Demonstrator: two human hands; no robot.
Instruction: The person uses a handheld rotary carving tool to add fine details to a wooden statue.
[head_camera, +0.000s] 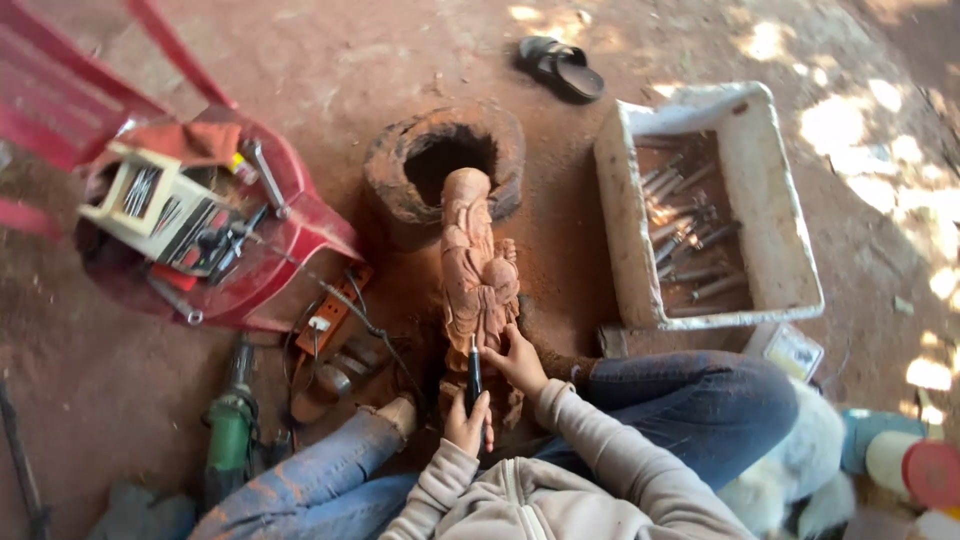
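Two bare hands work at the foot of a carved wooden figure (478, 262), a tall reddish-brown statue that stands upright on the earth floor between my knees. My left hand (467, 424) is closed around the dark handle of a slim chisel (473, 375); its fingers wrap the handle fully, and the blade tip rests against the lower part of the carving. My right hand (517, 358) lies on the statue's base, fingers spread and pressed to the wood, gripping no tool.

Behind the figure sits a hollowed stump (445, 160), rough and round with a dark cavity. To the right is a white foam box (715, 205), rectangular and chipped at the rim, holding many metal chisels (685, 240) with grey shafts. Just beside its near corner lies a small flat package (795, 350) with a pale label face. At the lower right edge stand round containers (905, 465), one with a red lid.

On the left, a tipped red plastic chair (200, 215) carries a cream tray (150, 200) of nails, a wrench and dark tools. Near it lies an orange power strip (330, 315) with cables, and a green power tool (232, 425) rests on the dirt. A black sandal (560, 65) lies well apart at the top.
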